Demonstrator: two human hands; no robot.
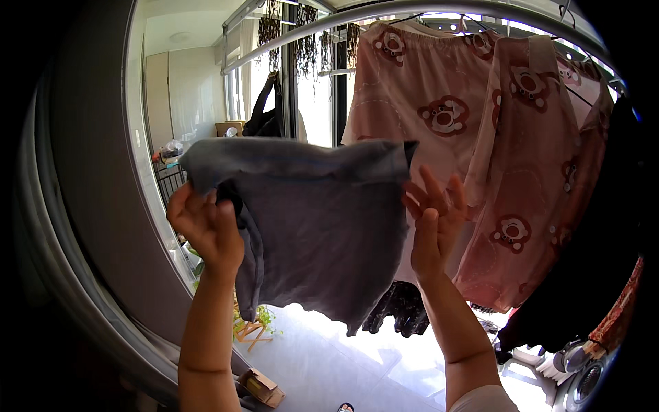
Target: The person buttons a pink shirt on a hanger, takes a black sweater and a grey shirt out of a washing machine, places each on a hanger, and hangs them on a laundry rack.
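A grey cloth garment (316, 233) hangs spread out in mid-air in front of me, with a wide folded band along its top; its exact kind I cannot tell. My left hand (209, 226) is closed on its left side near the band, thumb up, some fingers tucked behind the cloth. At the opposite side my right hand (437, 220) has its fingers spread beside the garment's right edge. Whether those fingertips touch the cloth is unclear. Behind the right hand hang pink pieces of clothing printed with bear faces (443, 117).
A metal drying rail (412, 8) curves overhead, with hangers on it. Dark clothing (583, 254) hangs at the right, above a washing machine (587, 381). On the left is a grey curtain (58, 275). A cardboard box (261, 388) and a wooden plant stand (252, 333) are low down.
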